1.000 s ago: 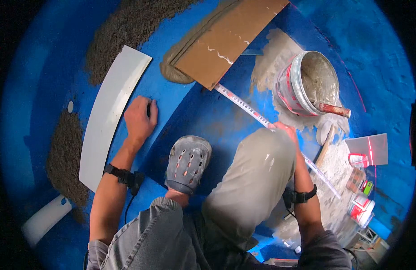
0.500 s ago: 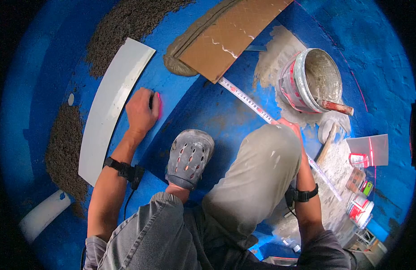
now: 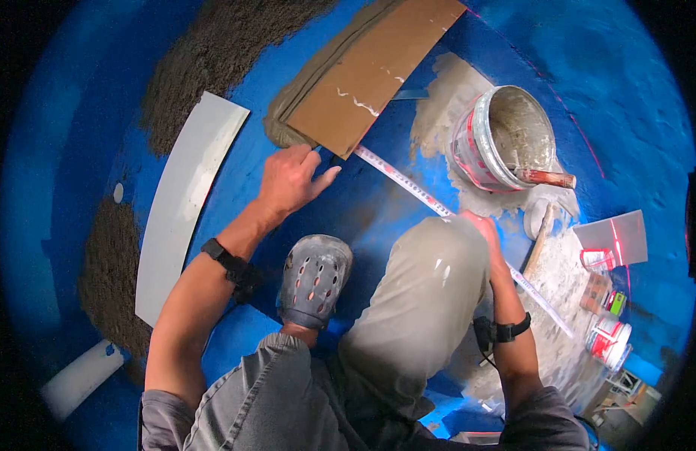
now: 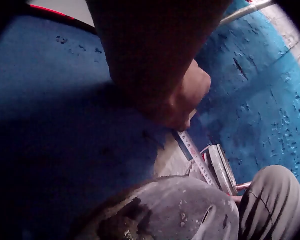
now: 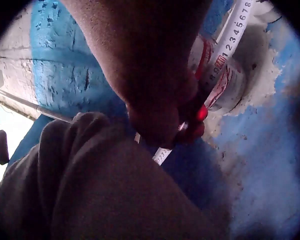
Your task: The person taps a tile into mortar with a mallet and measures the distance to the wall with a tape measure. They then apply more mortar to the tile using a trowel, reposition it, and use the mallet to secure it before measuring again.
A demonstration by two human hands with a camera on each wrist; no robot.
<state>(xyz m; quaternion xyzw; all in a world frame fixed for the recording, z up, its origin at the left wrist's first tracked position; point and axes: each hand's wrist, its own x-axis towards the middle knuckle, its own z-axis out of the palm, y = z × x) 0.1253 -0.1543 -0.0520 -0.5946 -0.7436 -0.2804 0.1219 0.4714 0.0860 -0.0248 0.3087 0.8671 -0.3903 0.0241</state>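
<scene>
A brown board (image 3: 382, 79) lies on grey mortar (image 3: 284, 124) at the top of the head view. At its near corner is my left hand (image 3: 291, 177), thumb stretched out to the right; its other fingers are partly hidden, so whether they hold anything is unclear. A white measuring tape (image 3: 404, 183) runs from beside that corner down to the right. My right hand (image 3: 483, 225) grips the tape by the raised knee, and the tape continues beyond it. The right wrist view shows the tape (image 5: 230, 42) passing through the shaded right hand (image 5: 165, 115).
A curved white panel (image 3: 190, 203) lies left of the left forearm. On the right stand a mortar-smeared bucket (image 3: 476, 143) with a red-handled tool (image 3: 547, 178) and a smaller bucket (image 3: 609, 342). A grey shoe (image 3: 315, 278) is between the arms.
My left hand has moved up and right from the blue surface beside the white panel to the board's corner, with its thumb now spread. My right hand still holds the tape.
</scene>
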